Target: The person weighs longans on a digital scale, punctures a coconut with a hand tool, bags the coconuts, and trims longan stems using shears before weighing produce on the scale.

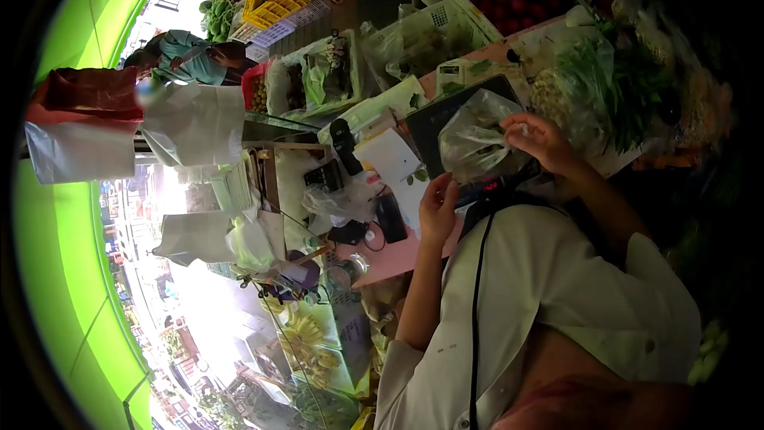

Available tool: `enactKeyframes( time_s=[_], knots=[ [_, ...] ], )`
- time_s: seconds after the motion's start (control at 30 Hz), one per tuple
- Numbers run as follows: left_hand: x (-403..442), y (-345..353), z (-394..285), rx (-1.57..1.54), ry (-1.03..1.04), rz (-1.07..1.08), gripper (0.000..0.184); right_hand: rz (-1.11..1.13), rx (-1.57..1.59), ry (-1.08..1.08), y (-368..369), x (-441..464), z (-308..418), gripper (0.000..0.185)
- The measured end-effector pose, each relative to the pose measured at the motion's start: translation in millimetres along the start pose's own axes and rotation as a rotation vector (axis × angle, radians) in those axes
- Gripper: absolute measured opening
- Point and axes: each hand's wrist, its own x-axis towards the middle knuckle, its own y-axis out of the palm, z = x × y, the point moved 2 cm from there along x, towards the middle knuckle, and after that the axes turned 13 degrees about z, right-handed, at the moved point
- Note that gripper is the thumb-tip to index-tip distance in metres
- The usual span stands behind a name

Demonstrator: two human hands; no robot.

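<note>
A clear plastic bag with some pale contents lies over the dark plate of a scale, whose red digits glow close to my body. My right hand has its fingers pinched at the bag's gathered right side. At the bag's lower left edge is my left hand, fingers curled together and touching the plastic. What exactly sits inside the bag is hard to make out. Left of the scale lies a white sheet or board with a few green leaves on it.
Bagged leafy greens lie to the right. A crate of red produce stands at the back. A phone rests on the pink tabletop. Plastic bags hang at left, bananas sit below, and a person is beyond.
</note>
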Motion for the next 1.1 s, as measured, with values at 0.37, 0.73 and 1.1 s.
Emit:
enactKeyframes(
  time_s=[0.37,0.73,1.1],
  knots=[
    [12.8,-14.5,-19.9,-0.415,0.047,-0.045,0.029,-0.385,-0.172,-0.139,-13.0,-23.3,-13.3,0.055],
    [22.0,-198.1,-161.4,-0.150,0.523,-0.471,0.030,-0.512,-0.180,-0.071,-42.6,-63.1,-83.4,0.052],
    [60.0,-509.3,-207.2,2.022,-0.118,-0.603,0.033,-0.657,-0.136,0.074,-33.0,-103.3,-54.7,0.052]
  ],
)
